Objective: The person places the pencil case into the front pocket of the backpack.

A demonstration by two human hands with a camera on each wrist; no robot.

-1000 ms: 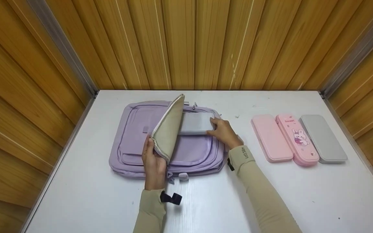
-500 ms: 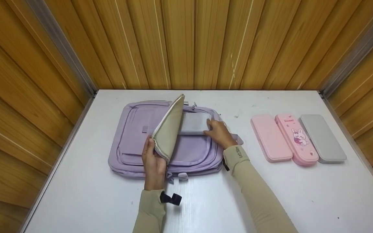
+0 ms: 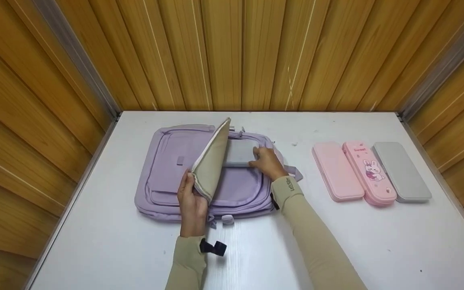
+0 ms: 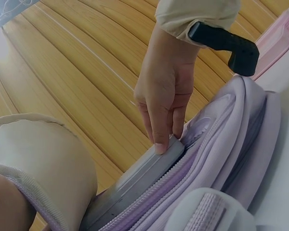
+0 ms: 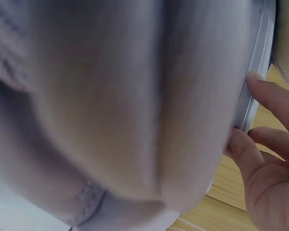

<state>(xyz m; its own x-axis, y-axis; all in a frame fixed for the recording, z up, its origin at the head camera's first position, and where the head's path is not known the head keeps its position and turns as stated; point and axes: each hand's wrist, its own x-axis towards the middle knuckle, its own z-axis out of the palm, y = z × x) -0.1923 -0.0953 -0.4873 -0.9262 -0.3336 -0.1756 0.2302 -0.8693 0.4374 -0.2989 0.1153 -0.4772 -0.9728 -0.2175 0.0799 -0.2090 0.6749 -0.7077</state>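
A purple backpack (image 3: 163,161) lies flat on the table with its front compartment unzipped. My left hand (image 3: 191,203) grips the edge of the beige-lined flap (image 3: 211,165) and holds it raised. At the right end of the opening, my right hand (image 3: 269,163) pinches the end of a light grey pencil case (image 3: 240,152) between thumb and fingers. The case's left end is hidden behind the flap. In the left wrist view the grey pencil case (image 4: 135,180) lies along the zip, under my right hand (image 4: 164,96). My right hand (image 5: 272,178) also shows in the right wrist view.
Right of the backpack, a plain pink pencil case (image 3: 338,171), a pink rabbit pencil case (image 3: 371,173) and a grey pencil case (image 3: 403,172) lie side by side on the white table (image 3: 417,241). Wood-look panels (image 3: 240,56) stand behind and at both sides.
My right hand has moved left, sliding the grey pencil case further behind the flap. The left hand keeps the flap raised, nearly unmoved.
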